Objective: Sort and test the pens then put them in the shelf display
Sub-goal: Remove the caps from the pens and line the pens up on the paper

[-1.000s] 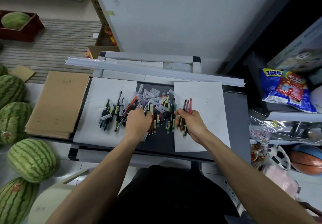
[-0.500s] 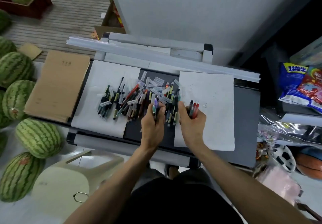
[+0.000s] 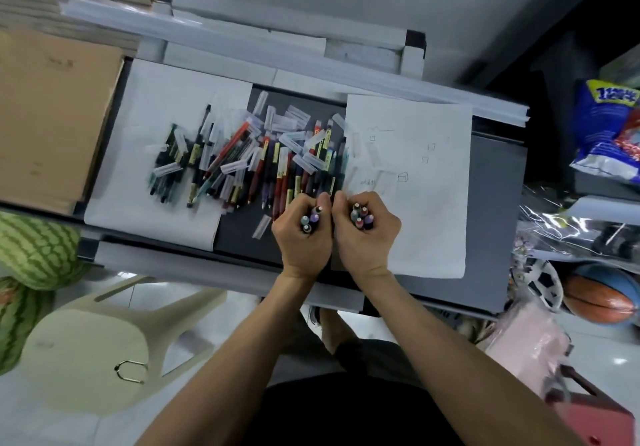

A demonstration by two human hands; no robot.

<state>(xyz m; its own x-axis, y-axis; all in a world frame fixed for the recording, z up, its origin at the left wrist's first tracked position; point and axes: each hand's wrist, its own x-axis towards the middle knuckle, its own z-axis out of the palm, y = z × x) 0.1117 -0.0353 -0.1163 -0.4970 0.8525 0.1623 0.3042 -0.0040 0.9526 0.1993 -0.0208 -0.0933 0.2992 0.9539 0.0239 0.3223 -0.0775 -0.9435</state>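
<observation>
L hand (image 3: 302, 243) grips pen bunch (image 3: 311, 221) upright, R hand (image 3: 367, 243) a second bunch (image 3: 362, 217), ends up, prob. to sort by colour. Pile (image 3: 256, 165) lies just beyond; scribbled sheet (image 3: 426, 203) by R hand for tests.

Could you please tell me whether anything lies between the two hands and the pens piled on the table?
Nothing visible does. The left hand and right hand, each gripping pens, sit right at the near edge of the pile. Only loose clear caps lie scattered over it.
</observation>
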